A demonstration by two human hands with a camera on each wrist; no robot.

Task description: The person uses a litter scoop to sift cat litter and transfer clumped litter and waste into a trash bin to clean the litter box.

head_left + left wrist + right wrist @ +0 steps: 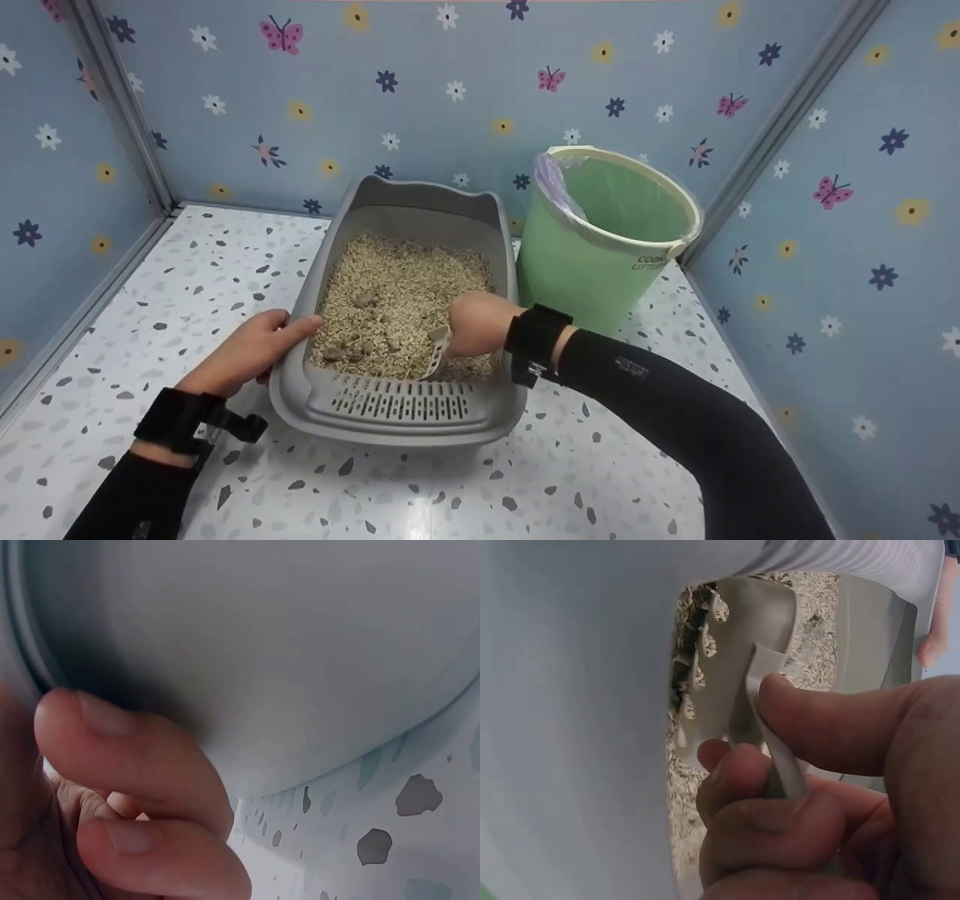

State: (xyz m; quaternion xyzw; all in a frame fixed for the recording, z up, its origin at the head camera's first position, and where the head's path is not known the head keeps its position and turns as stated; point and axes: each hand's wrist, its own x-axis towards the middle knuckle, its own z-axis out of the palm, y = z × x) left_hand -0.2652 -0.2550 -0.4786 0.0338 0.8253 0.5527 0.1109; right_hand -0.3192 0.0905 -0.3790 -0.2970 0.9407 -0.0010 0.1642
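Observation:
A grey litter box [322, 424] filled with tan pellet litter [420, 274] sits on the speckled surface. My left hand [251, 345] grips its left rim near the front, thumb on top. In the left wrist view, curled fingers [142, 757] lie against the box's outer wall. Over the litter's right side, my right hand [480, 322] holds a light slotted litter scoop [436, 354]. The right wrist view shows the thumb and curled fingers around the handle, with the scoop's blade [750, 615] at the litter. Several darker clumps [366, 300] lie to its left.
A green bin [581, 277] with a cream rim and a pale purple liner [553, 182] stands right of the box, beyond my right wrist. Flower-patterned wall panels [457, 112] enclose the back and both sides. A slotted ledge [397, 401] forms the box's front.

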